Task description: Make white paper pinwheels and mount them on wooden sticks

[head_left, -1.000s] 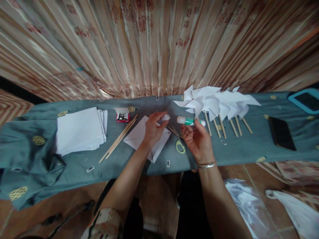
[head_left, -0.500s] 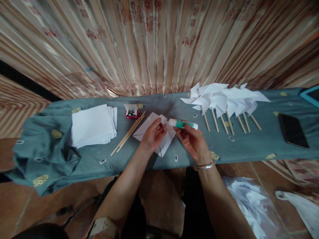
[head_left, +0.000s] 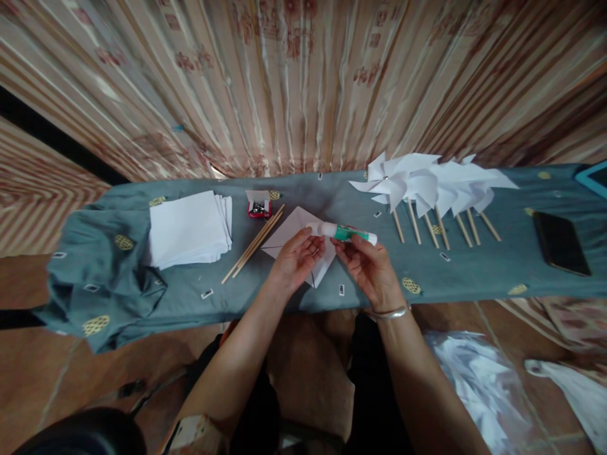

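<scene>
My right hand (head_left: 367, 262) grips a glue stick (head_left: 349, 234) with a green and white barrel, held nearly level. In my left hand (head_left: 298, 256) is the white cap (head_left: 314, 228), pinched between thumb and fingers. Cap and glue stick now meet end to end; whether the cap is seated cannot be made out. Below both hands lies a white paper square (head_left: 296, 218) with dark lines cut or drawn from its corners, partly covered by my left hand. Thin wooden sticks (head_left: 253, 245) rest just left of the paper.
A stack of white paper (head_left: 187, 230) lies at the left, near a red box of metal pins (head_left: 258, 207). Several paper pinwheels (head_left: 427, 183) on sticks lie at the right, before a black phone (head_left: 559, 243). A curtain (head_left: 303, 88) hangs behind the cloth-covered table (head_left: 284, 302).
The cap and the glue stick, which were a little apart, have come together end to end. The whole view has shifted slightly.
</scene>
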A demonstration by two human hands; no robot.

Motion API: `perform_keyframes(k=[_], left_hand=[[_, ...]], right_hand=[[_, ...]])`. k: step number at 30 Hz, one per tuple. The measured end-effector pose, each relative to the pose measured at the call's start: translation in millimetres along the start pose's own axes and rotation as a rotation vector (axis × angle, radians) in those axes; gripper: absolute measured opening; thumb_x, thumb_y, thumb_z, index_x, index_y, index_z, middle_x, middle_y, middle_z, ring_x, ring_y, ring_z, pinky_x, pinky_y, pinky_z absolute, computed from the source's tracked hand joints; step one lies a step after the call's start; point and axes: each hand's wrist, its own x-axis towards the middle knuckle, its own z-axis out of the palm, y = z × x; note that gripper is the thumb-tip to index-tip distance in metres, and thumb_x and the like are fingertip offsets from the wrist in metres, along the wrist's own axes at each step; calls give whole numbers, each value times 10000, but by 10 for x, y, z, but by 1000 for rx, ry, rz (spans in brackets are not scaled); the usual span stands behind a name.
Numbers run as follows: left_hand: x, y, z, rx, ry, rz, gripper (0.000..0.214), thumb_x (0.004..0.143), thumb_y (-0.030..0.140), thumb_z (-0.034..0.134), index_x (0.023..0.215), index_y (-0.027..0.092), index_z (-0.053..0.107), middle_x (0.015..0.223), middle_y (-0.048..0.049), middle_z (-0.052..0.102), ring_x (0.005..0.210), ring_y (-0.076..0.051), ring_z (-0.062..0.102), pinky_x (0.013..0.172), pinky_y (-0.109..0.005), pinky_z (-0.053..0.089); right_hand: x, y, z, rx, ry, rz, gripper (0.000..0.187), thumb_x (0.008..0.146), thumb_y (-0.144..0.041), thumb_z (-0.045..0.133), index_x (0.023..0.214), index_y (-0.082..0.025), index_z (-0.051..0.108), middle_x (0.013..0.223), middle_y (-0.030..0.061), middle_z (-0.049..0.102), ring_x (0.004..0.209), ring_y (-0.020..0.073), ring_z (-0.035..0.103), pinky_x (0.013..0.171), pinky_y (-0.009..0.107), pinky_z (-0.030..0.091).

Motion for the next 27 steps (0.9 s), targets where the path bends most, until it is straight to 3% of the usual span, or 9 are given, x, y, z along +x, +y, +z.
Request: perform_keyframes(k=[12,19,27], left_hand=[[-97,-9,-116,114,-84,142,230,644,159,767,843,163,653,787,14,669,713,-83,611,803,-249,452],[-145,6,-159,207,-109,202,259,607,178,797,838,174,681,787,15,692,707,-93,629,806,-265,463],[-183,65,-214,360,-119,342,296,550,188,832,822,186,715,829,12,686,777,-106,611,797,-243,461]], right_hand=[[-109,58,2,-135,-20,-78,252,621,-219,843,840,-193,721,845,6,767,728,137,727,718,244,609],[-154,69,10,-183,-41,-53,295,596,-201,863,854,-177,722,813,16,765,762,156,736,694,223,596],[-145,85,-22,-322,-39,-22,292,586,-286,870,816,-157,744,707,12,749,609,95,672,563,164,508]])
